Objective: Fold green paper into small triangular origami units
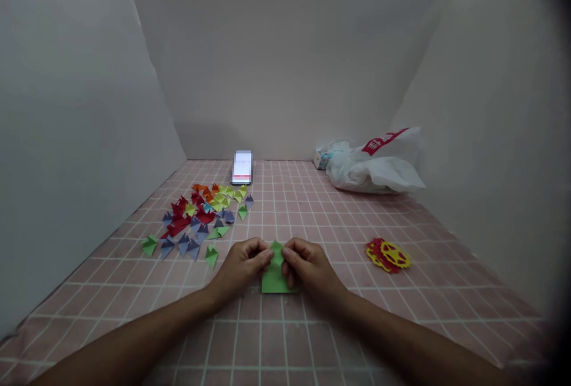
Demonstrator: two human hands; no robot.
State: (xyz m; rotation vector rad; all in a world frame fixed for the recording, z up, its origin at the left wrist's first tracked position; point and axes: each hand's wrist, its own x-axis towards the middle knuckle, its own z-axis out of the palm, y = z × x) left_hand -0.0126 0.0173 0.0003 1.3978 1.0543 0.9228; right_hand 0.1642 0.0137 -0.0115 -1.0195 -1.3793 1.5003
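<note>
A small piece of green paper (275, 280) is between my two hands, its upper part folded to a point and its lower edge straight. My left hand (243, 264) pinches it at the upper left side with thumb and forefinger. On the opposite side, my right hand (310, 267) has its thumb and bent fingers closed on the paper. Part of the right edge is hidden behind those fingers. Nearest to my left hand lies a green folded-paper piece (211, 256) on the pink checked tablecloth (276, 350).
Many folded-paper pieces (182, 244) in red, purple, yellow, orange and green spread over the left side. Behind them a phone (242, 167) stands propped up. A white plastic bag (379, 166) sits at the back right, with red and yellow flat cutouts (389, 255) nearer. Pale walls enclose the table.
</note>
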